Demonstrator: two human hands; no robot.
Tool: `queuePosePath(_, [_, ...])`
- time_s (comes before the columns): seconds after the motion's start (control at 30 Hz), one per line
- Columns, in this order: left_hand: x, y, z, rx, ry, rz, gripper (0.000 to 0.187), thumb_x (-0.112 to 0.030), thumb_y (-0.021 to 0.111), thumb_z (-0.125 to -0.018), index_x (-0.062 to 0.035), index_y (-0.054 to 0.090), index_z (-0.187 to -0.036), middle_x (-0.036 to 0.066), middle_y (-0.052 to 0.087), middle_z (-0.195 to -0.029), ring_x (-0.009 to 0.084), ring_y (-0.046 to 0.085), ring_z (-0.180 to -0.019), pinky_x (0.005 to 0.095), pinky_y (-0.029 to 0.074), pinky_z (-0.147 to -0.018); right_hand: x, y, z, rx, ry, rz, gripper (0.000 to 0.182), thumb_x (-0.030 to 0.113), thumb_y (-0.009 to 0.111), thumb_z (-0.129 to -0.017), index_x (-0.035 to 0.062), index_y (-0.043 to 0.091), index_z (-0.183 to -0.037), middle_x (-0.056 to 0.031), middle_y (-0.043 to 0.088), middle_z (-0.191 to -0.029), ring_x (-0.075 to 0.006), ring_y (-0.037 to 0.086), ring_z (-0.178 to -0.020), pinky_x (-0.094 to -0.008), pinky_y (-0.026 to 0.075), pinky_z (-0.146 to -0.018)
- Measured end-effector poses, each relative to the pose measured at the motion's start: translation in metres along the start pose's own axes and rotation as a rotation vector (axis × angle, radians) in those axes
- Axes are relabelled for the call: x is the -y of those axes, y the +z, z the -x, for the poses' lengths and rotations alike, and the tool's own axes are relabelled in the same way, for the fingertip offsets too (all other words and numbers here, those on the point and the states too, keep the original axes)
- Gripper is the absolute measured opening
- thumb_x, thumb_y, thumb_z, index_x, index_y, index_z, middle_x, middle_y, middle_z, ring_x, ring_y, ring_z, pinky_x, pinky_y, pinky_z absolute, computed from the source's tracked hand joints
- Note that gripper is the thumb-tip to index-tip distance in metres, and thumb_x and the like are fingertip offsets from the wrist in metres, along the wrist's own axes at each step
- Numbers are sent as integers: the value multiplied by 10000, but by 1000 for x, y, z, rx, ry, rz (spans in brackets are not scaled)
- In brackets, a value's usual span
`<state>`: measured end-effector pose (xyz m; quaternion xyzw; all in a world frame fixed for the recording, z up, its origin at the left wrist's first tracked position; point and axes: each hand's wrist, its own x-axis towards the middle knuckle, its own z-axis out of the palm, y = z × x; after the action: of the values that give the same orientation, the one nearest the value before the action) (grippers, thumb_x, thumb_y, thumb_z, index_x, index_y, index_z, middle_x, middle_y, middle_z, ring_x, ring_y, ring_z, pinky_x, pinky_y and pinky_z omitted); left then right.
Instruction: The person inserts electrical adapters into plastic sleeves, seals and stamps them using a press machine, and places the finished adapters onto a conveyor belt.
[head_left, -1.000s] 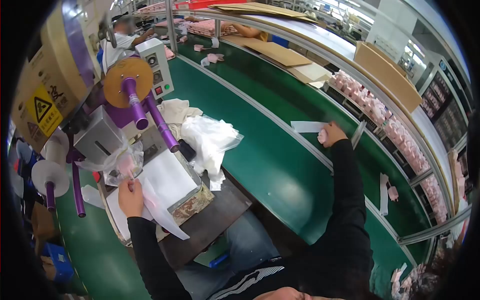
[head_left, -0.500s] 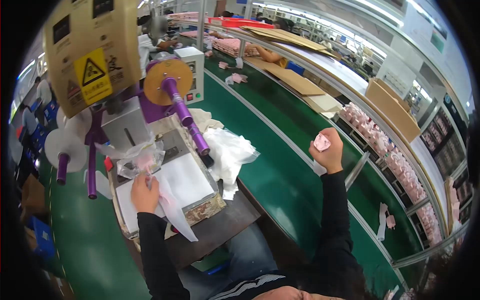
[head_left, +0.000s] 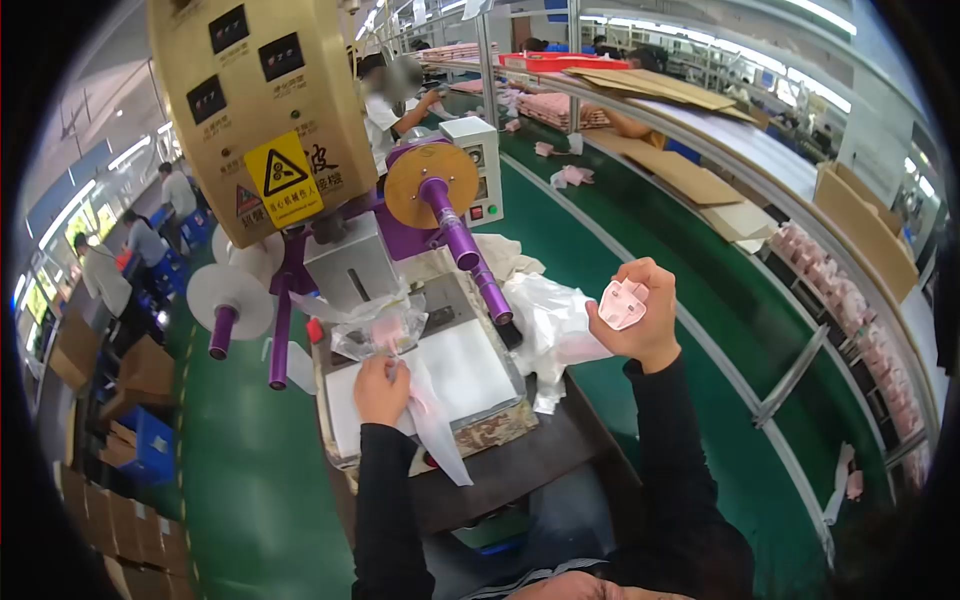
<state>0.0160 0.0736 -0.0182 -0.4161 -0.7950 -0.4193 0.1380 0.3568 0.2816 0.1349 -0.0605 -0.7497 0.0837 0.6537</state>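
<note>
My right hand (head_left: 650,318) is raised over the green conveyor, its fingers wrapped round a small pink plastic part (head_left: 622,306) with slots in its face. Pale translucent wrap (head_left: 583,348) trails beside that wrist. On the white work plate (head_left: 470,365) of the machine, my left hand (head_left: 382,392) has bent fingers pinching the translucent plastic strip (head_left: 438,440), which hangs toward the plate's front edge. Just beyond those fingertips lies crumpled clear film (head_left: 362,335) with something pink inside, under the machine's grey metal head (head_left: 350,260).
The machine's beige housing (head_left: 260,110), purple rollers (head_left: 460,240) and white film reel (head_left: 230,300) stand around the plate. White plastic bags (head_left: 545,330) lie to its right. The green conveyor (head_left: 600,240) carries pink pieces (head_left: 572,176). A shelf with pink parts (head_left: 820,275) runs along the right.
The view has swung left, so the scene sits further right. My right hand has come closer to the machine and turned the pink part's slotted face toward me. My left hand stays at the film.
</note>
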Motion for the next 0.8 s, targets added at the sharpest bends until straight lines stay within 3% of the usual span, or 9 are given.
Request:
queuePosePath(0.1, [4,-3,0,14,12,1,211,-243,717,-853,-40,662,-867,137,640,-846,341,637,-789,449,504,-703,-1,-10,3,106,-20,136,663,118,897,-696,46,420,-1152,-108,569,-942,-181,595,-750,-298,495,-648])
queuePosePath(0.23, [-1,1,-1,12,24,15,208,-231,708,-863,-28,662,-869,137,639,-843,333,636,-791,438,503,-709,-6,-14,5,179,139,229,681,156,894,-731,29,406,-1189,-123,572,-972,-218,615,-796,-324,516,-691])
queuePosePath(0.33, [-3,-1,0,14,4,11,208,-224,702,-869,-20,661,-870,137,639,-843,326,635,-792,431,503,-715,-12,-7,3,77,453,152,697,181,877,-765,16,412,-1258,-117,594,-997,-212,636,-871,-327,529,-741])
queuePosePath(0.47, [-4,-1,0,27,-12,49,205,-219,692,-875,-15,667,-879,136,646,-854,318,637,-797,421,508,-729,-31,-11,10,74,574,-102,628,159,838,-802,5,453,-1273,-97,605,-1021,-184,639,-929,-329,541,-807])
queuePosePath(0.6, [-7,-3,1,37,-31,36,194,-204,682,-878,-10,674,-888,138,654,-865,317,641,-801,415,513,-736,-38,-20,7,225,581,-7,553,127,797,-821,5,495,-1268,-87,610,-1053,-162,634,-945,-321,546,-838])
queuePosePath(0.73, [-6,0,1,24,-11,56,186,-192,678,-880,-7,677,-889,140,656,-866,317,642,-798,414,514,-735,-35,-20,5,161,836,-215,519,119,799,-818,5,533,-1249,-91,620,-1080,-164,633,-949,-312,546,-845])
queuePosePath(0.8, [-5,1,1,25,-16,68,185,-190,679,-879,-5,675,-888,138,655,-861,315,642,-794,412,514,-733,-41,-17,10,96,853,-251,526,124,806,-822,3,535,-1256,-96,622,-1089,-170,636,-949,-308,548,-834])
